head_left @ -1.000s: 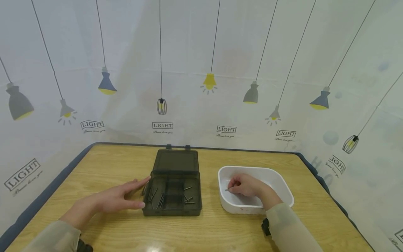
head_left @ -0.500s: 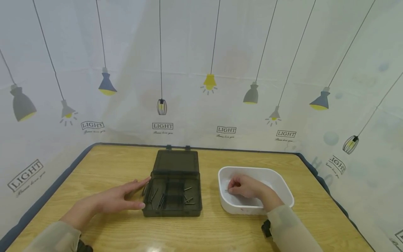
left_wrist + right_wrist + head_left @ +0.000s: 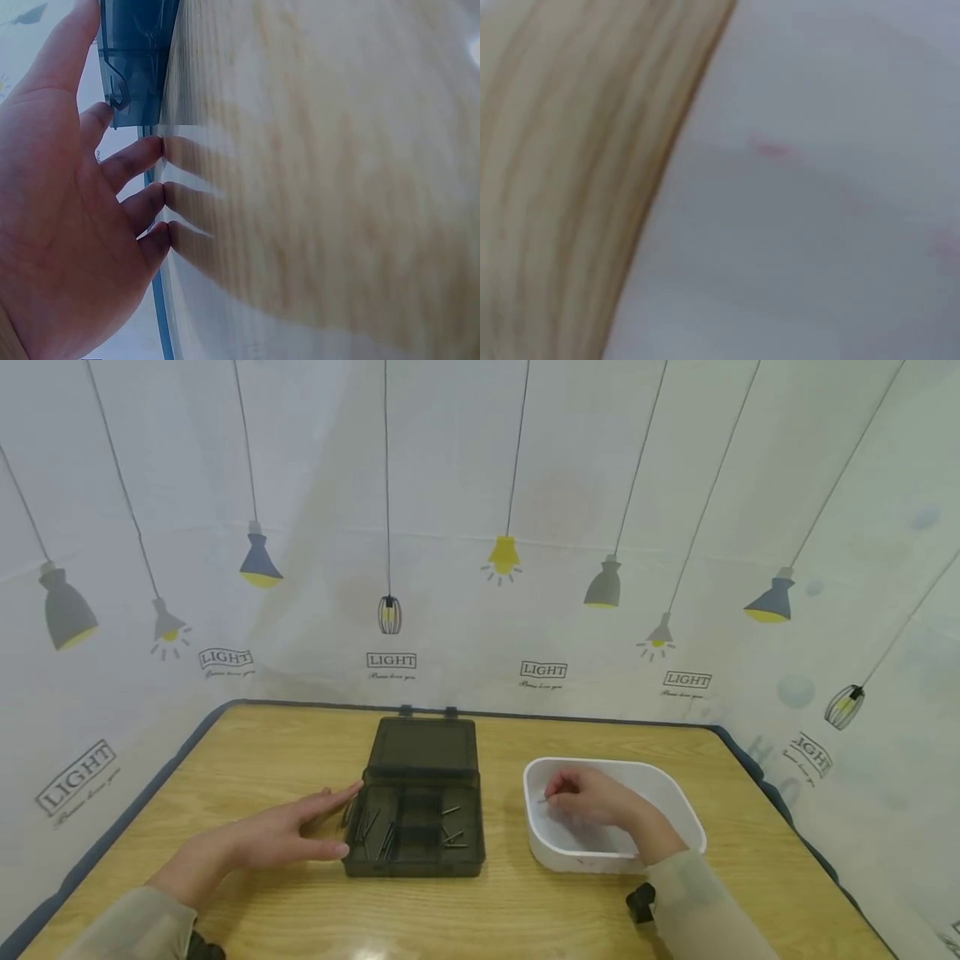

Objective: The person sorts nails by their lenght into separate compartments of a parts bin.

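Note:
A dark see-through plastic box [image 3: 415,865] stands on the table with its lid [image 3: 423,745] folded back. Several thin metal pins [image 3: 454,839] lie in its left and right compartments. My left hand [image 3: 281,831] is spread at the box's left side, thumb and forefinger touching it; in the left wrist view the other fingertips [image 3: 154,193] rest on the table. Inside the white tub [image 3: 693,814] on the right, my right hand [image 3: 592,796] pinches a short thin metal pin [image 3: 542,800] between thumb and fingers. The right wrist view shows only the tub's blurred outer wall [image 3: 795,225].
The wooden table [image 3: 285,743] has a dark blue edge. A pale cloth with printed lamps [image 3: 480,452] hangs behind it and at both sides. A strip of bare wood lies between box and tub.
My right hand has lifted slightly within the tub, the pin tilting up at its fingertips. My left hand stays against the box. The head view has shifted a little.

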A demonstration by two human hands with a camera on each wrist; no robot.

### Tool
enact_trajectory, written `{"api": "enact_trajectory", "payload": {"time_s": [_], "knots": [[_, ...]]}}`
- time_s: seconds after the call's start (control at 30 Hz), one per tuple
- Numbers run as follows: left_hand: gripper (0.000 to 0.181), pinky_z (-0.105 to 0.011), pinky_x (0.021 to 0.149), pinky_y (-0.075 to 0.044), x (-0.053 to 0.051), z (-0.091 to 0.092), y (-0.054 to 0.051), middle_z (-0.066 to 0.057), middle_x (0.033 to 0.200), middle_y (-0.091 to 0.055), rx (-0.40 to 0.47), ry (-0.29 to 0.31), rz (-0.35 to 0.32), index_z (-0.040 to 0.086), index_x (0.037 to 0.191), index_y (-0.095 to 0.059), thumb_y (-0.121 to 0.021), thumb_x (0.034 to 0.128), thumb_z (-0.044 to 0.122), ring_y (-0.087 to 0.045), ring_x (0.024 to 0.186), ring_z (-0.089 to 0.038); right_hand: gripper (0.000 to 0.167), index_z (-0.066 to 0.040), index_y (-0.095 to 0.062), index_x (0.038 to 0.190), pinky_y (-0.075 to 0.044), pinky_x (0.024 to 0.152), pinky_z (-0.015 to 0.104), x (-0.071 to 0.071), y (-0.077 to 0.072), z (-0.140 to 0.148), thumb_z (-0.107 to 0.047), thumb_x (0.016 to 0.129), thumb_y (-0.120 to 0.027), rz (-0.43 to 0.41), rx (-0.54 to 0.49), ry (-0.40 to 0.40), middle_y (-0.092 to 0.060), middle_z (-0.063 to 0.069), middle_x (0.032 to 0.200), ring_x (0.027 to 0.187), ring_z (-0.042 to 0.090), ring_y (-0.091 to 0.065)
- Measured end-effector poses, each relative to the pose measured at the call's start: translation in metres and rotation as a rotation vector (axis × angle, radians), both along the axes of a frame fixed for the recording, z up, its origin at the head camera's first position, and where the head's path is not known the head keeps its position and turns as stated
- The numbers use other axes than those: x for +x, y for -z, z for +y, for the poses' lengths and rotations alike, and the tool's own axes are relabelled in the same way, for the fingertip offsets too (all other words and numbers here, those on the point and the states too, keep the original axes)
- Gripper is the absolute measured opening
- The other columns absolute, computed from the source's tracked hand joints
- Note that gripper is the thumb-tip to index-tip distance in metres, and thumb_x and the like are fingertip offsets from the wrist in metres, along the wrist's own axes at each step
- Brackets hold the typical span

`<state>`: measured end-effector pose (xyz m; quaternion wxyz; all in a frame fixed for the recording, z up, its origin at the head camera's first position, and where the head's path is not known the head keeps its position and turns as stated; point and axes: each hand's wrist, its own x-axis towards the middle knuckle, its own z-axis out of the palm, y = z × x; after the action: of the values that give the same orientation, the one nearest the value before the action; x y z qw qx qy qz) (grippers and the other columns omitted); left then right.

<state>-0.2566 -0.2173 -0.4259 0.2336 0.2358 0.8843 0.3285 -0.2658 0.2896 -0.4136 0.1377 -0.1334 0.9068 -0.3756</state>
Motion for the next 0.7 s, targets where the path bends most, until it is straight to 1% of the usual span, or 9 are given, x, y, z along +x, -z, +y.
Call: {"api": "enact_trajectory", "payload": {"time_s": [0.2, 0.33, 0.43, 0.57, 0.7], "knots": [[0.091, -0.084, 0.126, -0.015, 0.0, 0.001, -0.002, -0.025, 0.183, -0.014, -0.016, -0.001, 0.027, 0.042, 0.176, -0.022, -0.074, 0.1021, 0.057, -0.009, 0.167, -0.057, 0.01, -0.012, -0.074, 0.113, -0.055, 0.08, 0.03, 0.004, -0.009, 0.001, -0.019, 0.106, -0.072, -0.006, -0.054, 0.045, -0.073, 0.005, 0.106, 0.093, 0.018, -0.064], [0.091, -0.084, 0.126, -0.017, -0.001, 0.001, -0.002, -0.026, 0.183, -0.014, -0.024, -0.001, 0.029, 0.043, 0.176, -0.022, -0.074, 0.1019, 0.058, -0.011, 0.167, -0.057, 0.014, -0.008, -0.072, 0.116, -0.056, 0.079, 0.032, 0.008, -0.013, 0.002, -0.018, 0.107, -0.071, -0.009, -0.164, 0.06, -0.073, 0.008, 0.11, 0.093, 0.019, -0.062], [0.091, -0.084, 0.126, -0.018, -0.001, 0.001, -0.002, -0.027, 0.182, -0.014, -0.029, 0.002, 0.035, 0.042, 0.176, -0.022, -0.074, 0.1018, 0.058, -0.012, 0.167, -0.057, 0.019, -0.006, -0.072, 0.118, -0.056, 0.079, 0.033, 0.012, -0.015, -0.001, -0.021, 0.107, -0.072, -0.01, -0.257, 0.063, -0.072, 0.005, 0.107, 0.089, 0.017, -0.062], [0.092, -0.084, 0.126, -0.017, 0.0, 0.0, 0.0, -0.027, 0.182, -0.015, -0.032, 0.006, 0.044, 0.04, 0.176, -0.022, -0.073, 0.1021, 0.058, -0.012, 0.167, -0.058, 0.026, -0.006, -0.075, 0.124, -0.056, 0.08, 0.033, 0.016, -0.017, -0.008, -0.024, 0.106, -0.075, -0.011, -0.355, 0.059, -0.074, -0.002, 0.107, 0.085, 0.015, -0.062], [0.092, -0.084, 0.126, -0.016, 0.001, 0.001, 0.0, -0.026, 0.182, -0.015, -0.026, 0.003, 0.04, 0.04, 0.176, -0.023, -0.074, 0.1021, 0.057, -0.011, 0.167, -0.057, 0.026, -0.006, -0.079, 0.127, -0.055, 0.079, 0.031, 0.02, -0.02, -0.019, -0.023, 0.106, -0.075, 0.003, -0.418, 0.049, -0.077, -0.002, 0.112, 0.086, 0.019, -0.064]]}}
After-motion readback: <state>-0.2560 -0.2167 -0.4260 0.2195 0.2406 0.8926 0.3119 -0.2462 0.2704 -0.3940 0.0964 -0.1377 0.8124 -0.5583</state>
